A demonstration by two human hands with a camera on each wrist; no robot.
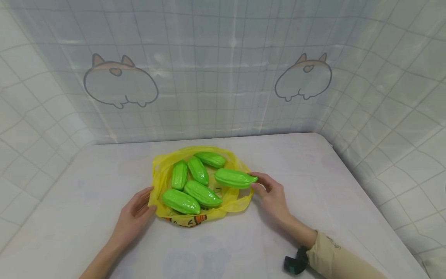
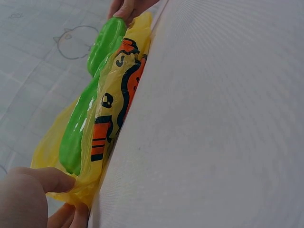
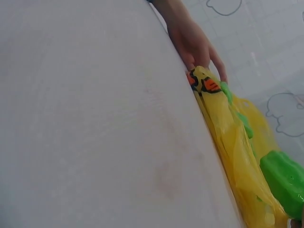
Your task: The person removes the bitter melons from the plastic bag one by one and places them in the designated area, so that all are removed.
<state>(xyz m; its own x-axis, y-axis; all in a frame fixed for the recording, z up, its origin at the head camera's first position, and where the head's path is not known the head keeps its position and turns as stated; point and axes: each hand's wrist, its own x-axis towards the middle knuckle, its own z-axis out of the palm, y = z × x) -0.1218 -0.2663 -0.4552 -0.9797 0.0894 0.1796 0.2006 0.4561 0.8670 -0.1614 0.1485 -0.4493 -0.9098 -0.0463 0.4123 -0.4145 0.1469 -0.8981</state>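
The desk (image 1: 313,174) leaves room to both sides of the yellow bag (image 1: 241,205) and in front, its far edge meeting a patterned backdrop (image 1: 216,77). The fingers of the left hand (image 1: 133,215), nearly closed, pinch the bag's rim; those of the right hand (image 1: 273,197) pinch one green fruit (image 1: 234,178) by its tip — above the bag's right side, five more green fruits (image 1: 203,193) inside. The right-wrist view crops that fruit and the fingers holding it.

Soft, even light; glints on green pieces (image 1: 181,201); wrist views dimmer.
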